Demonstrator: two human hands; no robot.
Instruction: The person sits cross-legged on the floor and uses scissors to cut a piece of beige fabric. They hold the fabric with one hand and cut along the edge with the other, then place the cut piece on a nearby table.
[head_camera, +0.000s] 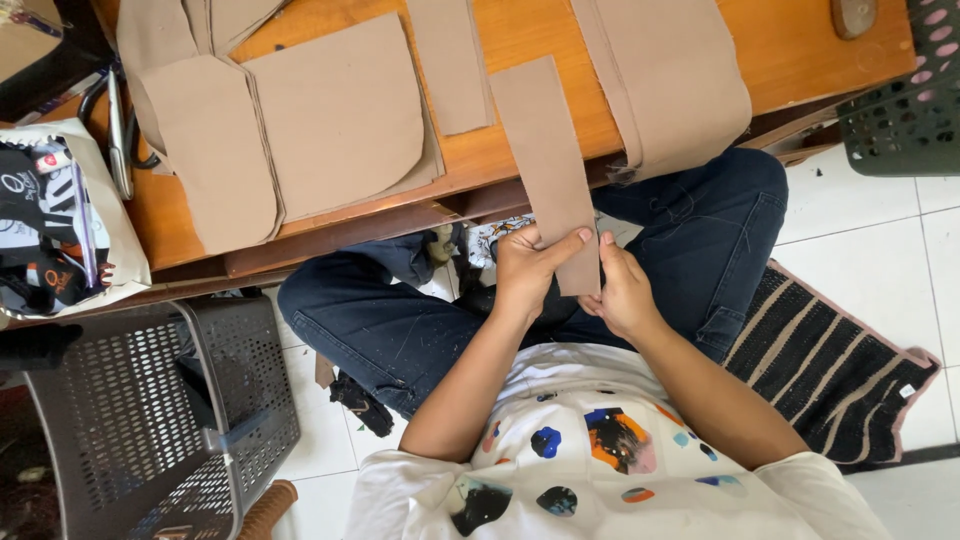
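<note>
We are holding a long tan strip (548, 165) of stiff material by its near end, over our lap, with its far end lying up on the edge of the wooden table (790, 45). Our left hand (527, 272) is closing around the strip's near left edge, thumb stretched flat across its face and fingers curled behind. Our right hand (622, 290) is pinching the near right corner, thumb on top, fingers tucked under; both grips are narrow and tight on the strip. We are sitting cross-legged in dark jeans (400, 320) on a white tiled floor. Other tan cut pieces (335, 115) are lying flat on the table beyond the strip. A grey perforated basket (150, 420) is standing to our left, a striped mat (830, 360) to our right.
</note>
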